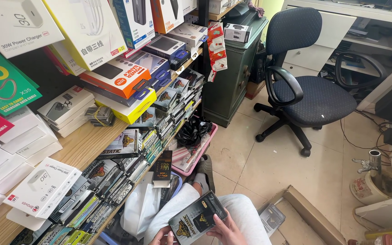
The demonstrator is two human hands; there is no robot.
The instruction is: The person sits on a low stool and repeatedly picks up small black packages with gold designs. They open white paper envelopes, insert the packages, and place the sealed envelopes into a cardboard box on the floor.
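Observation:
At the bottom of the head view both my hands hold a flat dark package (197, 218) with a yellow emblem, tilted over my lap in pale trousers. My left hand (163, 236) grips its lower left corner. My right hand (225, 230) holds its right edge, fingers curled over it. To my left a wooden shelf (80, 147) carries several similar dark packages (128, 143) stood in rows along its front. White charger boxes (41, 187) lie on the shelf's near end.
A dark blue swivel chair (302, 90) stands on the tiled floor ahead. A green cabinet (232, 72) stands beside the shelf. A pink tray (196, 140) of cables sits on the floor. An open cardboard box (305, 218) lies by my right knee.

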